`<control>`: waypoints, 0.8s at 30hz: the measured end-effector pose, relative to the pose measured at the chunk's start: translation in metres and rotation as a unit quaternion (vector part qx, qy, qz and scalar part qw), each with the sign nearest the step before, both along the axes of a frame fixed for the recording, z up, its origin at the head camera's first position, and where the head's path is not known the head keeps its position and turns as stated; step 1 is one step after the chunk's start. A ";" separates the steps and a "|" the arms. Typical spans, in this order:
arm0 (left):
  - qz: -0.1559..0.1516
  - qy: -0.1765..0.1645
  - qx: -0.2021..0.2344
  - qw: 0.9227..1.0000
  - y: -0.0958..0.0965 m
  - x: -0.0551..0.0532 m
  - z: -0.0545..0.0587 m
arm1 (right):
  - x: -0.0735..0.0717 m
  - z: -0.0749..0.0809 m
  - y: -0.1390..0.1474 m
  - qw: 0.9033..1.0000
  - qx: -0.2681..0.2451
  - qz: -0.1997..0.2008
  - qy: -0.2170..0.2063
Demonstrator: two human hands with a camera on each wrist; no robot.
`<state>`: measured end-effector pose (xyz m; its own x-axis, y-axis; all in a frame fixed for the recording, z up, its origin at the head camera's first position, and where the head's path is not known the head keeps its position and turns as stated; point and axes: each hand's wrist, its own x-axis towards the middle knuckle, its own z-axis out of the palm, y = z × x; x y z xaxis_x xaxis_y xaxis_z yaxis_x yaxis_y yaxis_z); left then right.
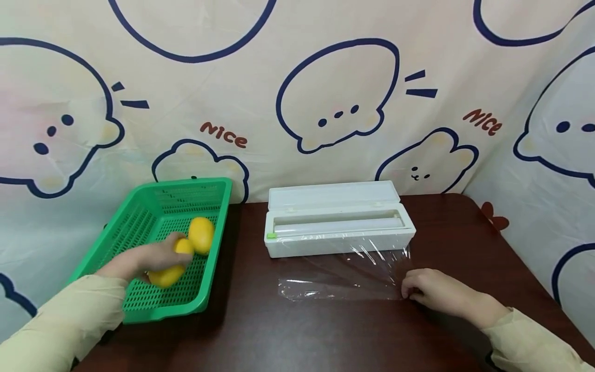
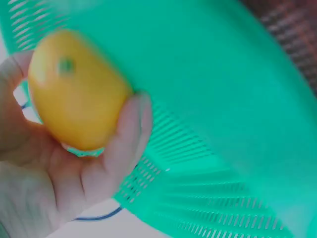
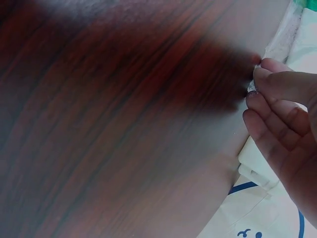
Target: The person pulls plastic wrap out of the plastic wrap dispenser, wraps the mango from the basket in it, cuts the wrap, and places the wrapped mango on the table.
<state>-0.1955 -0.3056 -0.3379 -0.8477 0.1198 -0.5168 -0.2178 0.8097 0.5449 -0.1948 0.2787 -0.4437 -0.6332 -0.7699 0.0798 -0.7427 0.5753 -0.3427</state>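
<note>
My left hand (image 1: pixel 155 258) is inside the green basket (image 1: pixel 215 258), its fingers and thumb curled round a lemon (image 2: pixel 81 94) that shows a small green stem mark. In the head view yellow shows at two places about this hand, and the fingers hide part of it. Another lemon (image 1: pixel 201 235) lies just beyond the hand. My right hand (image 1: pixel 439 290) pinches the near right corner of a clear sheet of cling film (image 1: pixel 334 281) between thumb and fingers. The film runs from the roll in the white dispenser box (image 1: pixel 341 245) and lies over the table.
The dispenser's lid (image 1: pixel 332 196) stands raised at the back. A green slider (image 1: pixel 271 235) sits at the box's left front. The dark brown table (image 1: pixel 297 336) ends at a printed cloth (image 1: pixel 325 165) behind and to the right.
</note>
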 end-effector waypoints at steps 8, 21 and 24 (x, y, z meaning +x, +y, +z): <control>-0.015 0.164 -0.003 0.986 0.013 0.016 0.052 | 0.000 0.005 0.003 1.000 -0.001 0.008 -0.003; -0.092 0.327 -0.081 0.937 0.160 0.056 0.085 | 0.001 0.002 0.002 0.999 -0.011 0.033 0.021; -0.131 0.330 -0.084 0.931 0.194 0.053 0.067 | 0.000 0.004 0.002 0.999 -0.004 0.038 0.022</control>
